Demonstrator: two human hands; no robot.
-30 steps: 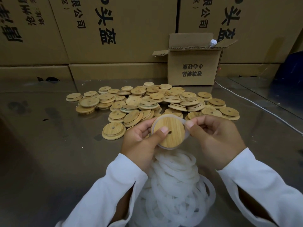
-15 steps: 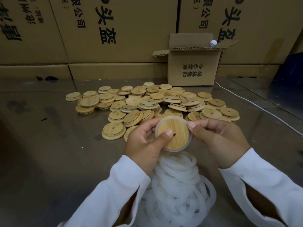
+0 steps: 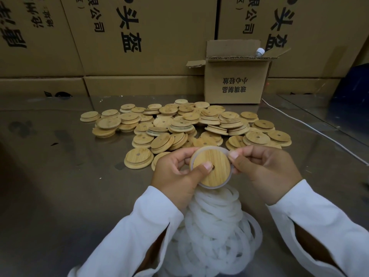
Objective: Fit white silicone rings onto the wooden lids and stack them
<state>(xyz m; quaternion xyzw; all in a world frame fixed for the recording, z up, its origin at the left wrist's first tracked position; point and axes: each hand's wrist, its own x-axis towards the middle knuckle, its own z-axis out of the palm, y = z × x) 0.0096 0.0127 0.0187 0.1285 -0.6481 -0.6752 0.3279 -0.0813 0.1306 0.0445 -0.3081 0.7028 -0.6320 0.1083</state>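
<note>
**Nearly seated: one ring going round one lid**

Your left hand (image 3: 175, 172) grips a wooden lid (image 3: 214, 168) from its left edge. The fingers are curled behind it and the thumb (image 3: 206, 166) is pressed flat on the face, just beside the centre hole. That hold looks meant to stop the disc turning or tipping while its far side is worked.

Your right hand (image 3: 263, 172) pinches the silicone ring (image 3: 209, 147) at the lid's upper right edge, thumb and forefinger closed on the white band, probably to stretch it over the rim. The ring shows as a pale border round most of the lid, so I judge the fitting well along. Whether it sits true all the way round cannot be told.

You hold the lid tilted toward you, clear of the desk (image 3: 60, 176) and just above the pile of loose rings (image 3: 215, 226). That pile lies between your sleeves, handy for the next pick.

Beyond, the heap of lids (image 3: 179, 124) spreads across the desk, some in short stacks. Behind it stand a small open carton (image 3: 235, 84) and a wall of large cartons (image 3: 139, 37), and a white cable (image 3: 319, 132) runs along the right.
</note>
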